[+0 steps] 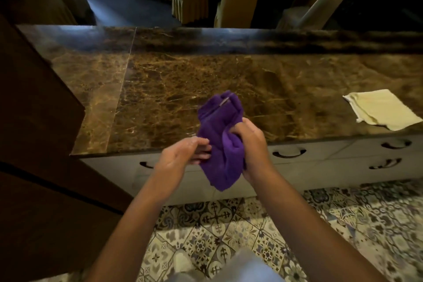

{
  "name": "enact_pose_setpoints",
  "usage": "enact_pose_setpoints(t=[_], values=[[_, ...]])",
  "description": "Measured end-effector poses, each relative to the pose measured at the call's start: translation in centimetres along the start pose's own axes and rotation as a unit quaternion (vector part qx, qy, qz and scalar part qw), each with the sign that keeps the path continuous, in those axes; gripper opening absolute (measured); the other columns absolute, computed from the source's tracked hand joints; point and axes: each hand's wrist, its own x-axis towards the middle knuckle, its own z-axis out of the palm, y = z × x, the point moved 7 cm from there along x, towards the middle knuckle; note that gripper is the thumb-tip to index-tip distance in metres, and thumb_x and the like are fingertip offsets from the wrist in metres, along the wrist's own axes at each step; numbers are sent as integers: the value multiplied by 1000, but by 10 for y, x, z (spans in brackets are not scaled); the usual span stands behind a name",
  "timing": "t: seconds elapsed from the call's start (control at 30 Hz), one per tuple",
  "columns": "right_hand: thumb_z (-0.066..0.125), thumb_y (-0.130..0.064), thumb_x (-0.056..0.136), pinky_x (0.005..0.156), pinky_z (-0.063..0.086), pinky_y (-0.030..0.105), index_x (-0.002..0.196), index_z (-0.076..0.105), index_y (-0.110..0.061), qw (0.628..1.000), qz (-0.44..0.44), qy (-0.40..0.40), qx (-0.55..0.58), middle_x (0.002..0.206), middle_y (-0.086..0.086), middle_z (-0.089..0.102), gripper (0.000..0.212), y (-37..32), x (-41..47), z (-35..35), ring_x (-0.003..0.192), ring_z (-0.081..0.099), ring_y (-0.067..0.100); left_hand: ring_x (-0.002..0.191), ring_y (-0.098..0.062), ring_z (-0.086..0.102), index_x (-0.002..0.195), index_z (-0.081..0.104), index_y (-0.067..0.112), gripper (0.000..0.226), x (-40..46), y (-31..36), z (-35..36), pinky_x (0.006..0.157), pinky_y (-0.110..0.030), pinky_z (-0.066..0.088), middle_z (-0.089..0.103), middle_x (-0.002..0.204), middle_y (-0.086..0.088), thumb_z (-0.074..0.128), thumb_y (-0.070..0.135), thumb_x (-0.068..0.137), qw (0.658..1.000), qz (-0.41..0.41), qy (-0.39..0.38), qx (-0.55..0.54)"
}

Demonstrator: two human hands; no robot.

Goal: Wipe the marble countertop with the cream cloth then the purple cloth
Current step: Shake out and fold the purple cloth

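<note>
The right hand (pixel 250 142) is clamped on the bunched purple cloth (pixel 220 144), held in the air just above the near edge of the table (pixel 183 80). The left hand (pixel 183 155) is loosely open, fingertips touching the cloth's side. The cloth looks soft, light and floppy; gathering it into a palm-sized pad should suit wiping. The cream cloth (pixel 381 110) lies flat, well to the right.
</note>
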Motion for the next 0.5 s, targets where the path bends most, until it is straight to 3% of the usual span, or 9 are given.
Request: enact_pose_setpoints(t=[0.07, 0.13, 0.23, 0.27, 0.33, 0.43, 0.5], values=[[63, -16, 87, 71, 49, 35, 85, 62, -14, 996, 4, 11, 88, 72, 1, 64, 3, -13, -19, -20, 69, 59, 15, 123, -20, 67, 127, 68, 22, 40, -15, 17, 39, 93, -27, 55, 75, 122, 2, 62, 45, 94, 997, 46, -56, 21], [66, -30, 89, 83, 53, 41, 93, 69, -10, 987, 4, 14, 160, 85, 8, 69, 21, -22, -34, -39, 81, 64, 21, 134, -13, 56, 146, 51, 27, 72, -36, 35, 80, 106, -32, 49, 58, 144, 7, 71, 56, 83, 976, 150, -102, 118], [63, -56, 86, 94, 51, 40, 103, 73, -13, 974, 2, -2, 225, 101, 12, 69, 47, -30, -51, -67, 99, 65, 25, 143, -20, 47, 156, 35, 23, 103, -45, 48, 132, 113, -41, 45, 43, 155, 3, 86, 53, 71, 963, 200, -113, 141], [59, -62, 86, 103, 46, 41, 114, 71, -11, 972, 0, -18, 234, 113, 15, 69, 60, -33, -57, -75, 111, 63, 27, 141, -21, 50, 156, 35, 22, 102, -46, 49, 144, 111, -41, 47, 46, 154, 1, 88, 46, 72, 967, 196, -111, 115], [38, -64, 97, 114, 39, 44, 130, 67, -6, 972, 0, -44, 230, 136, 16, 65, 73, -36, -68, -96, 133, 57, 28, 124, -23, 63, 148, 47, 21, 77, -44, 52, 157, 99, -41, 53, 62, 138, -4, 82, 40, 81, 978, 184, -78, 51], [28, -54, 102, 114, 39, 46, 124, 73, -6, 985, -30, -38, 163, 134, 16, 69, 69, -43, -81, -137, 134, 57, 27, 101, -13, 74, 119, 69, 39, 29, -46, 52, 165, 84, -32, 60, 78, 109, 3, 73, 40, 90, 988, 154, -19, -25], [36, -46, 102, 112, 42, 49, 110, 79, -10, 993, -52, -23, 103, 125, 15, 74, 57, -48, -88, -168, 127, 64, 28, 88, -3, 75, 106, 71, 32, 17, -47, 57, 177, 74, -20, 59, 80, 94, 15, 69, 24, 91, 989, 133, -23, -52]])
